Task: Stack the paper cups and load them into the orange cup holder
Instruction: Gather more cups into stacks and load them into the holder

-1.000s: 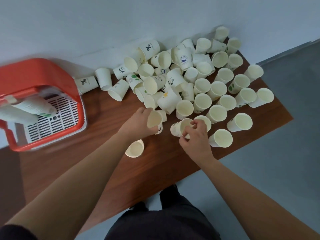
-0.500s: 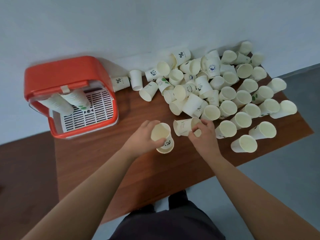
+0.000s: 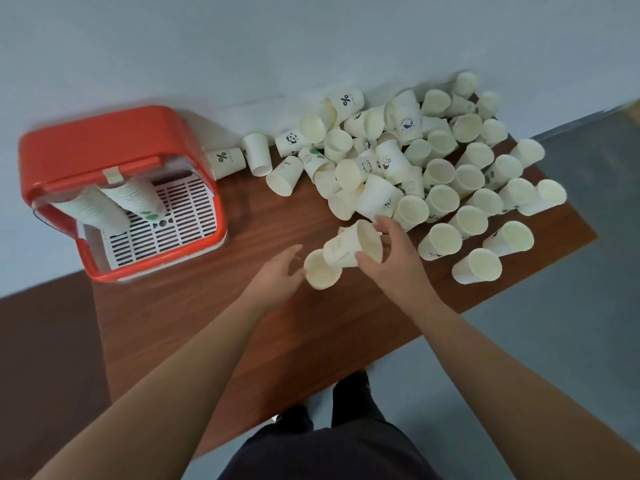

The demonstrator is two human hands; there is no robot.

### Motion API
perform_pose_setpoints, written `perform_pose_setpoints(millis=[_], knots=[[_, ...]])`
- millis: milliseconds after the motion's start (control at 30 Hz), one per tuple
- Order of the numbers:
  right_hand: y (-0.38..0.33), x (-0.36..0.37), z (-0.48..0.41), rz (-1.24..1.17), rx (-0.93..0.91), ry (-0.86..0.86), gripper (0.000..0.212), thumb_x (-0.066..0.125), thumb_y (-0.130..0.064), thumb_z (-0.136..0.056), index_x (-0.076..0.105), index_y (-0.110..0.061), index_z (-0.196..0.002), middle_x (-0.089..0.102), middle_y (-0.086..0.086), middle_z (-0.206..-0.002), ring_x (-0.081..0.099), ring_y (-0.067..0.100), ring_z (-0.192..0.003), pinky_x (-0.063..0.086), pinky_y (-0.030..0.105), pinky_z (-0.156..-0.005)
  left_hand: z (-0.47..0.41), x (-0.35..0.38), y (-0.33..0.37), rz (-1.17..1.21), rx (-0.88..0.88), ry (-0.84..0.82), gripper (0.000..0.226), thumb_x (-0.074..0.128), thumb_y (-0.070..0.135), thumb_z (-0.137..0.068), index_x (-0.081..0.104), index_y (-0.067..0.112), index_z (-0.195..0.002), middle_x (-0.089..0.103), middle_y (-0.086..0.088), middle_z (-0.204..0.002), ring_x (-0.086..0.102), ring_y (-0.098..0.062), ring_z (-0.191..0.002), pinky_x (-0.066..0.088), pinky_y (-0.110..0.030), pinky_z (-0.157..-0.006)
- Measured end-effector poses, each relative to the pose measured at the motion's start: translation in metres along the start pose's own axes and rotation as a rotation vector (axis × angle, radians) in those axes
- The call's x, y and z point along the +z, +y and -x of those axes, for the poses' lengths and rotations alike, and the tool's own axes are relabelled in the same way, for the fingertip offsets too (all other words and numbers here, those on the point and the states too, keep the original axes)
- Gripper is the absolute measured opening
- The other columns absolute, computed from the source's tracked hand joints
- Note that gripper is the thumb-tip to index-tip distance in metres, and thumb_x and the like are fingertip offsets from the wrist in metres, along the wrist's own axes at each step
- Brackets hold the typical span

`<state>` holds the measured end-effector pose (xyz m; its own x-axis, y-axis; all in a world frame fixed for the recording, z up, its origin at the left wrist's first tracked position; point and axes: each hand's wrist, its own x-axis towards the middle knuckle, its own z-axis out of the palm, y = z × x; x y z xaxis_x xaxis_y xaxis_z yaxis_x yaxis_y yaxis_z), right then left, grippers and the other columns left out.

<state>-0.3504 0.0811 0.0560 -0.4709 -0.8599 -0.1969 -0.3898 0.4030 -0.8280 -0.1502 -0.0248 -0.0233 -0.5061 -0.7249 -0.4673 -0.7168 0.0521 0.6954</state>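
Mid brown wooden counter (image 3: 173,323), right hand (image 3: 391,261) grips a tilted white paper cup (image 3: 341,247) against an upright cup (image 3: 320,275); left hand (image 3: 277,275) lies spread beside it. Nesting step, I reckon. Next: line them up. Orange plastic cup holder (image 3: 104,140) sits well left.

**Q:** Where is the camera mounted?

**A:** On the person's head. It is one wide-angle view, facing forward and steeply down.

**Q:** What does it frame?

**A:** The table (image 3: 194,317) is seen from above and crosses mid-frame on a diagonal. The wall (image 3: 242,46) fills the top and the floor (image 3: 554,341) the right side. The person's dark trousers (image 3: 329,452) sit at the bottom edge, below the lens.

**Q:** How near is it?

**A:** Near. Both forearms (image 3: 156,393) enter from the lower corners. The left hand (image 3: 277,275) and right hand (image 3: 391,261) meet close to frame centre, where the right hand grips a tilted cup (image 3: 349,247).

**Q:** Which reference objects are in view?

**A:** The orange cup holder (image 3: 104,140) is at left. The loose paper cups (image 3: 415,168) are at upper right.
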Motion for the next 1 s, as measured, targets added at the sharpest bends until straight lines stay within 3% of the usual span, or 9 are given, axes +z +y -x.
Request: perform_pose_setpoints(millis=[133,267,333,567,667,767,867,1000], knots=[[0.008,0.019,-0.003,0.184,-0.066,-0.086,0.069,0.074,-0.027,-0.083,0.041,-0.021,-0.143,0.048,-0.008,-0.135,0.047,0.011,-0.124,0.040,0.030,-0.105,0.000,0.000,-0.005,0.116,-0.058,0.004,0.040,0.049,0.032,-0.103,0.050,0.030,-0.143,0.059,0.005,-0.139,0.054,-0.013,-0.126,0.039,-0.023,-0.096],[0.024,0.031,-0.011,0.507,-0.160,-0.192,0.070,0.071,-0.032,-0.086,0.040,-0.016,-0.146,0.045,0.001,-0.143,0.045,0.020,-0.130,0.041,0.037,-0.105,-0.001,0.009,-0.001,0.263,-0.072,-0.023,0.032,0.051,0.044,-0.100,0.061,0.035,-0.129,0.066,0.008,-0.128,0.061,-0.015,-0.120,0.047,-0.042,-0.107],[0.031,0.039,-0.013,0.516,-0.151,-0.287,0.074,0.073,-0.032,-0.085,0.038,-0.018,-0.149,0.044,-0.001,-0.148,0.043,0.019,-0.134,0.039,0.036,-0.108,-0.001,0.014,0.003,0.313,-0.055,-0.014,0.032,0.052,0.047,-0.099,0.062,0.035,-0.126,0.069,0.007,-0.122,0.063,-0.017,-0.116,0.049,-0.045,-0.105],[0.043,0.050,-0.016,0.331,-0.125,-0.428,0.091,0.080,-0.037,-0.080,0.029,-0.028,-0.154,0.035,-0.008,-0.156,0.033,0.011,-0.142,0.031,0.032,-0.114,-0.001,0.018,0.016,0.343,-0.077,0.000,0.029,0.063,0.028,-0.097,0.064,0.025,-0.126,0.068,0.006,-0.113,0.065,-0.012,-0.106,0.056,-0.028,-0.088],[0.050,0.022,-0.027,0.235,-0.097,-0.245,0.071,0.075,-0.037,-0.085,0.041,-0.020,-0.145,0.042,-0.002,-0.145,0.038,0.011,-0.134,0.033,0.028,-0.110,-0.011,0.013,0.025,0.332,-0.132,0.134,0.025,0.062,0.028,-0.096,0.065,0.024,-0.121,0.066,0.006,-0.112,0.061,-0.007,-0.099,0.045,-0.014,-0.074],[0.068,-0.022,-0.057,0.391,-0.169,0.100,0.049,0.074,-0.028,-0.085,0.055,-0.007,-0.125,0.052,0.009,-0.123,0.049,0.026,-0.118,0.041,0.037,-0.104,-0.032,0.011,0.047,0.264,-0.146,0.225,0.028,0.066,0.032,-0.093,0.064,0.022,-0.119,0.064,0.007,-0.114,0.060,-0.010,-0.104,0.043,-0.019,-0.076],[0.084,-0.054,-0.093,0.567,-0.177,0.109,0.038,0.072,-0.020,-0.085,0.058,-0.002,-0.116,0.054,0.015,-0.117,0.052,0.033,-0.109,0.045,0.044,-0.097,-0.068,0.020,0.075,0.083,-0.084,0.180,0.047,0.073,0.035,-0.088,0.058,0.020,-0.131,0.054,0.006,-0.131,0.054,-0.012,-0.119,0.042,-0.026,-0.095],[0.103,-0.069,-0.133,0.816,-0.213,0.034,0.033,0.068,-0.021,-0.086,0.063,0.001,-0.110,0.057,0.019,-0.112,0.051,0.037,-0.103,0.044,0.045,-0.092,-0.116,0.040,0.098,-0.125,-0.027,0.054,0.073,0.080,0.037,-0.080,0.048,0.016,-0.142,0.044,0.001,-0.141,0.049,-0.016,-0.128,0.042,-0.032,-0.105]])
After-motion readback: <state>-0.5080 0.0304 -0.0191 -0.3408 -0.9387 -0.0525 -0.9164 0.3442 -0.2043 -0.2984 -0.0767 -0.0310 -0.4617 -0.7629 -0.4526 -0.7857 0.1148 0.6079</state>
